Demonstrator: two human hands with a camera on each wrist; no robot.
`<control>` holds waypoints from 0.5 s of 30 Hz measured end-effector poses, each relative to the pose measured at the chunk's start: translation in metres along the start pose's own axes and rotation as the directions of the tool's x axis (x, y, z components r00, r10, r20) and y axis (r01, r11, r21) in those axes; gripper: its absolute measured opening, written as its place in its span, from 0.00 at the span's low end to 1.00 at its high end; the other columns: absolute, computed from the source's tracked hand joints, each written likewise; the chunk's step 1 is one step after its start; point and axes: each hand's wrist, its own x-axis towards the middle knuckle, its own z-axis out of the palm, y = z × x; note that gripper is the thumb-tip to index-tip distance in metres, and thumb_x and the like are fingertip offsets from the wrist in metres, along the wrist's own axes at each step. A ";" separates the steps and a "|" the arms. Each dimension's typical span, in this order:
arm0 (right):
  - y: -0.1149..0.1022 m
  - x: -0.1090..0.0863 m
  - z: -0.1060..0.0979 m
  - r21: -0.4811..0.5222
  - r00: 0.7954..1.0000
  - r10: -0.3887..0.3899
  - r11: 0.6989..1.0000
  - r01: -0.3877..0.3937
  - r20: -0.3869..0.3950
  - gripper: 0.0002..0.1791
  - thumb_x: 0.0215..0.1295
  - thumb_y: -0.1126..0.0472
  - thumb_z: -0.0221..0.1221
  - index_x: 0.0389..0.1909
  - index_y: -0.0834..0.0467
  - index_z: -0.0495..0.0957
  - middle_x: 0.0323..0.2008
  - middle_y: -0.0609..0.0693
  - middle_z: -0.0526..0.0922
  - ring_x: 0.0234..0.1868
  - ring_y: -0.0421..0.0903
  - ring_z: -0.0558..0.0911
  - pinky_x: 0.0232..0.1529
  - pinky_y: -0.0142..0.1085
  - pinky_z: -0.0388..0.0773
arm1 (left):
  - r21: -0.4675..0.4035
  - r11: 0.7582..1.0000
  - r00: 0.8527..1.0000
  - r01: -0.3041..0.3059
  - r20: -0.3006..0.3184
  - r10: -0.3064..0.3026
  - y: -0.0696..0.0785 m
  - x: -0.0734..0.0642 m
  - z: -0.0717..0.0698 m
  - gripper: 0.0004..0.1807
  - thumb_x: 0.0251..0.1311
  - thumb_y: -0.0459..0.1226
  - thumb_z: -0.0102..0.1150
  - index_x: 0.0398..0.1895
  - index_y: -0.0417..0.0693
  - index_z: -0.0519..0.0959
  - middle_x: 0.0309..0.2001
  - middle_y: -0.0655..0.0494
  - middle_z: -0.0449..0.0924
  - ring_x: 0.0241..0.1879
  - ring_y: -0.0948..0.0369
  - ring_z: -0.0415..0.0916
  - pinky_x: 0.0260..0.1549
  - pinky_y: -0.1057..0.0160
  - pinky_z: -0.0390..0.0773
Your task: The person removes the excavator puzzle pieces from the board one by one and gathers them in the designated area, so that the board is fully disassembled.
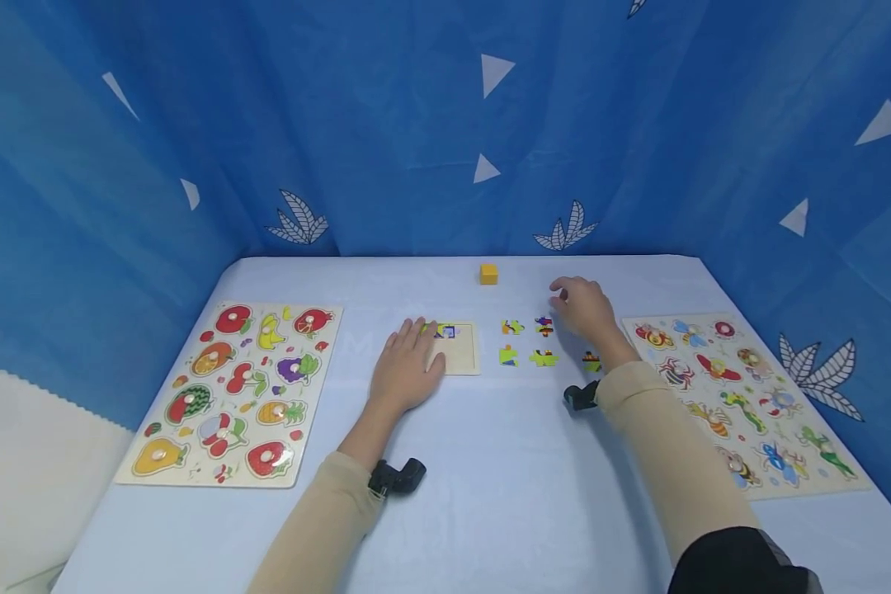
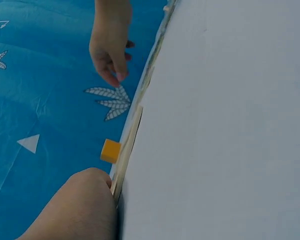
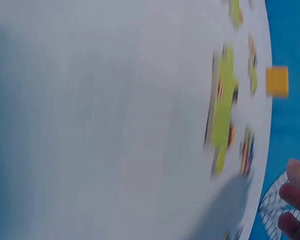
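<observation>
My left hand [image 1: 404, 363] lies flat with spread fingers over the left part of a small wooden puzzle tray [image 1: 462, 356]. Beside its fingertips, a colourful piece [image 1: 445, 332] shows at the tray's top, partly covered by the hand. My right hand [image 1: 585, 312] hovers over the table right of the tray, fingers loosely bent, with nothing visible between them. Several loose jigsaw pieces lie between tray and right hand; the nearest is a red-and-dark piece [image 1: 544, 327]. Another green piece [image 1: 591, 361] sits below the right wrist. The right wrist view is blurred.
A yellow cube [image 1: 488, 275] stands near the table's back edge. On the left is a fruit puzzle board [image 1: 319, 338], on the right an insect puzzle board [image 1: 802, 487], partly under the right sleeve. Blue curtain [image 1: 416, 124] hangs behind the table.
</observation>
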 end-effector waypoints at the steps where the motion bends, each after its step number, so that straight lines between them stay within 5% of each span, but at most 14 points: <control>1: -0.007 0.000 0.002 0.007 1.000 -0.010 1.000 0.010 0.011 0.19 0.73 0.57 0.57 0.62 0.55 0.74 0.51 0.59 0.79 0.52 0.57 0.73 0.57 0.53 0.75 | -0.004 1.000 1.000 0.005 -0.011 -0.005 0.000 0.000 0.000 0.35 0.71 0.55 0.36 0.78 0.55 0.56 0.80 0.53 0.50 0.80 0.54 0.41 0.78 0.51 0.44; 15: -0.093 -0.016 0.036 0.043 0.970 -0.168 0.986 0.162 0.175 0.25 0.68 0.51 0.62 0.65 0.47 0.74 0.55 0.50 0.78 0.58 0.52 0.72 0.62 0.51 0.76 | 0.011 0.999 0.995 0.048 -0.087 -0.047 -0.002 -0.002 0.001 0.29 0.71 0.49 0.38 0.72 0.52 0.67 0.76 0.47 0.60 0.78 0.47 0.50 0.77 0.47 0.51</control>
